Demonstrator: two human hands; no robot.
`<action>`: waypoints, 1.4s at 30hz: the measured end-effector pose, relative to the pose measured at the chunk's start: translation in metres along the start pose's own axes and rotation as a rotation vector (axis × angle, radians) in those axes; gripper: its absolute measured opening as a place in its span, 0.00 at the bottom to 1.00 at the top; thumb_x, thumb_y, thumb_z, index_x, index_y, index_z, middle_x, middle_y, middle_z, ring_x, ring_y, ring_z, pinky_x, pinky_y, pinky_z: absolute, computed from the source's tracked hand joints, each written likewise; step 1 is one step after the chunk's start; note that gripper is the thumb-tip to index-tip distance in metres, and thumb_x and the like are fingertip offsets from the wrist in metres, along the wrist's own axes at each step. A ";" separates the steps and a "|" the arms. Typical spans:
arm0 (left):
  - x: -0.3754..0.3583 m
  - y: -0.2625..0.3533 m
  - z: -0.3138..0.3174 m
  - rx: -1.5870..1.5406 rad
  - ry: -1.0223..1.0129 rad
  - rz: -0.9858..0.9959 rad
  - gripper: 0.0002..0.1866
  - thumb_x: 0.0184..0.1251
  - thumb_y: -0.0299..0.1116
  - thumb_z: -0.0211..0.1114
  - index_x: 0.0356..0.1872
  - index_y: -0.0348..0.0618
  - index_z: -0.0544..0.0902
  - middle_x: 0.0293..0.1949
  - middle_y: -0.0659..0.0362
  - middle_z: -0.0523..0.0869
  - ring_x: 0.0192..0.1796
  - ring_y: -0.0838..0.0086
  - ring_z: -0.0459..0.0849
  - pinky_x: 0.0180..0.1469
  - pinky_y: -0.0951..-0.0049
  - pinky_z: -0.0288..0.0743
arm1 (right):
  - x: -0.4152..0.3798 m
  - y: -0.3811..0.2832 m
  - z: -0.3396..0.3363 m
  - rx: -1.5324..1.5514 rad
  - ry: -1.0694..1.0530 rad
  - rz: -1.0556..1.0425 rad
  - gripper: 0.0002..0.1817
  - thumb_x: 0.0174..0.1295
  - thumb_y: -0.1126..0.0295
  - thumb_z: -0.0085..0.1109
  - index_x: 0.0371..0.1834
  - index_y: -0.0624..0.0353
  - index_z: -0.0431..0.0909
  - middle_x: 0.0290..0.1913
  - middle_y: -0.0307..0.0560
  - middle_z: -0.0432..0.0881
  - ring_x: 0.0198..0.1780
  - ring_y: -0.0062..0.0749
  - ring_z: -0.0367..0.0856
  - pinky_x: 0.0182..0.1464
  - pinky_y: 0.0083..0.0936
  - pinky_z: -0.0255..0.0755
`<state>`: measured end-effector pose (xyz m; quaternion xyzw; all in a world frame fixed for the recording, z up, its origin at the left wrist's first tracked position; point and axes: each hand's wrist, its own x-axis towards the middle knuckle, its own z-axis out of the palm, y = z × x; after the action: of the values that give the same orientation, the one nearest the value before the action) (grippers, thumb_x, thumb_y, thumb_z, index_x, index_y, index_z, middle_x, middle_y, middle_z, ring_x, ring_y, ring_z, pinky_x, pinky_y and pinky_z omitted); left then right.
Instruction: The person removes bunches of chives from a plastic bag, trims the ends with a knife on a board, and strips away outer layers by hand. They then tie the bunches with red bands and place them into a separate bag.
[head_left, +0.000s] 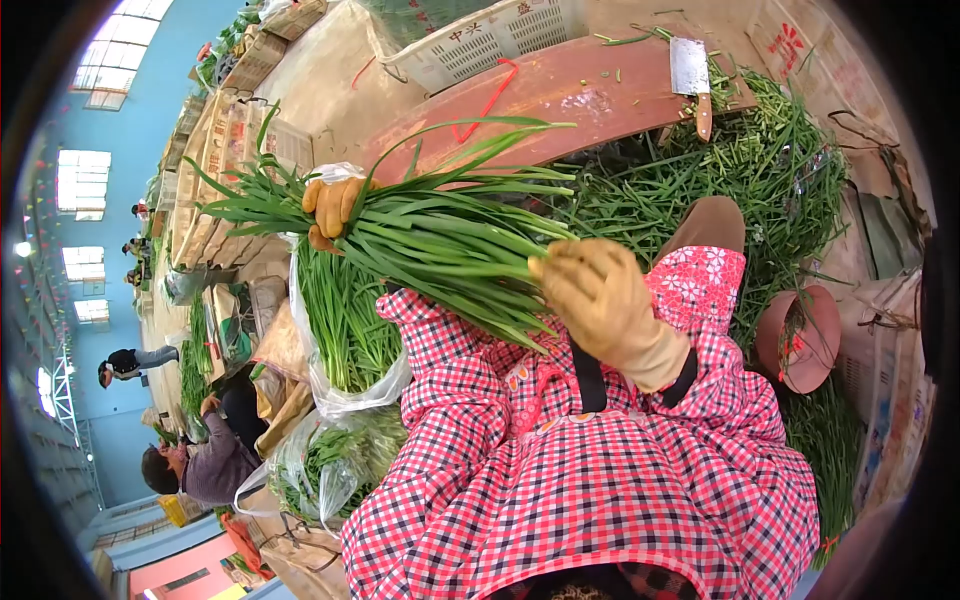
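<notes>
A bunch of garlic chives (450,240) lies crosswise in front of my chest, its long green leaves fanning out at both sides. My left hand (335,208), in a tan glove, is closed around the bunch toward its left end. My right hand (595,300), gloved alike, has its fingers curled at the right ends of the leaves, pinching some; its thumb is mostly hidden. Below my left hand stands a clear plastic bag (365,398) filled with more chives. Loose leaves and trimmings (770,190) are heaped beyond my right hand.
A cleaver (690,75) lies on a reddish board (600,85) ahead, beside a red strap (485,100). A white plastic crate (480,45) stands behind it. A pink bucket (800,340) is at right. Another person (210,455) crouches at left near bagged greens (340,460).
</notes>
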<state>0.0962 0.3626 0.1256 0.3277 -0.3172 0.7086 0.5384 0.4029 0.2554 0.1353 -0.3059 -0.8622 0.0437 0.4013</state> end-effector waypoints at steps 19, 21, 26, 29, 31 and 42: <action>-0.003 0.015 0.008 0.082 0.012 -0.079 0.12 0.68 0.34 0.64 0.47 0.47 0.71 0.30 0.72 0.78 0.34 0.85 0.78 0.47 0.80 0.74 | 0.047 0.041 -0.003 0.241 -0.091 -0.124 0.23 0.53 0.73 0.64 0.55 0.43 0.83 0.65 0.44 0.76 0.70 0.53 0.69 0.65 0.47 0.70; -0.005 0.016 0.010 0.092 0.015 -0.085 0.12 0.68 0.33 0.64 0.46 0.47 0.71 0.30 0.72 0.78 0.35 0.85 0.78 0.47 0.80 0.74 | 0.047 0.039 0.009 0.123 -0.233 -0.109 0.23 0.59 0.67 0.59 0.60 0.38 0.81 0.75 0.42 0.66 0.78 0.52 0.56 0.71 0.53 0.61; -0.013 0.007 0.014 0.105 0.027 -0.098 0.12 0.68 0.33 0.64 0.46 0.47 0.71 0.30 0.72 0.78 0.35 0.86 0.78 0.47 0.80 0.75 | 0.049 0.037 0.025 0.043 -0.255 -0.143 0.21 0.52 0.65 0.65 0.52 0.40 0.84 0.73 0.40 0.69 0.77 0.51 0.59 0.69 0.54 0.62; -0.016 -0.010 0.023 0.087 0.053 -0.091 0.11 0.68 0.32 0.64 0.45 0.47 0.70 0.29 0.72 0.78 0.35 0.86 0.79 0.47 0.80 0.75 | 0.050 0.046 0.032 0.013 -0.267 -0.214 0.15 0.52 0.64 0.64 0.45 0.42 0.85 0.72 0.39 0.69 0.76 0.50 0.60 0.70 0.53 0.61; -0.018 -0.016 0.022 0.049 0.044 -0.108 0.12 0.67 0.31 0.64 0.47 0.47 0.71 0.29 0.73 0.78 0.36 0.86 0.79 0.47 0.80 0.75 | 0.051 0.050 0.036 0.060 -0.232 -0.267 0.09 0.50 0.66 0.64 0.36 0.49 0.85 0.72 0.40 0.70 0.76 0.48 0.60 0.70 0.51 0.62; -0.022 -0.034 0.028 0.025 0.142 -0.125 0.13 0.65 0.31 0.65 0.46 0.48 0.70 0.28 0.72 0.78 0.38 0.83 0.80 0.49 0.77 0.74 | 0.088 0.035 0.000 1.218 -0.195 0.287 0.05 0.64 0.79 0.59 0.43 0.63 0.79 0.49 0.47 0.84 0.53 0.34 0.83 0.51 0.25 0.77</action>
<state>0.1375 0.3351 0.1272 0.3026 -0.2481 0.6990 0.5986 0.3764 0.3330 0.1827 -0.1300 -0.6657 0.6077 0.4130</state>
